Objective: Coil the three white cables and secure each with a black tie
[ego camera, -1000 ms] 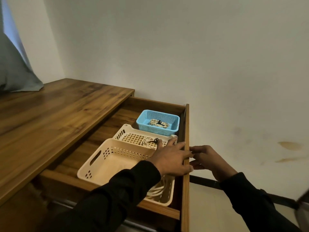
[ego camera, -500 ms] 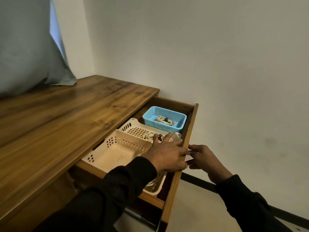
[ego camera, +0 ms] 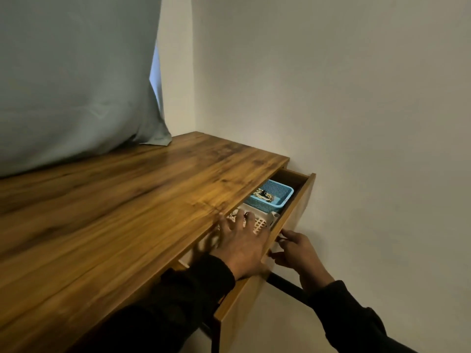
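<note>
Our left hand [ego camera: 239,247] lay flat and released across the drawer front [ego camera: 285,226], our right hand [ego camera: 297,253] loosely open against its outer face. Beyond sat a cream basket [ego camera: 262,221], then a blue basket [ego camera: 274,198] holding a coiled, tied white cable [ego camera: 262,194], under the desk [ego camera: 127,207].

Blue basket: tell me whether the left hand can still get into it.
Probably yes: the blue basket sits uncovered in the drawer gap beyond the left hand, though the desktop overhang leaves little room.
</note>
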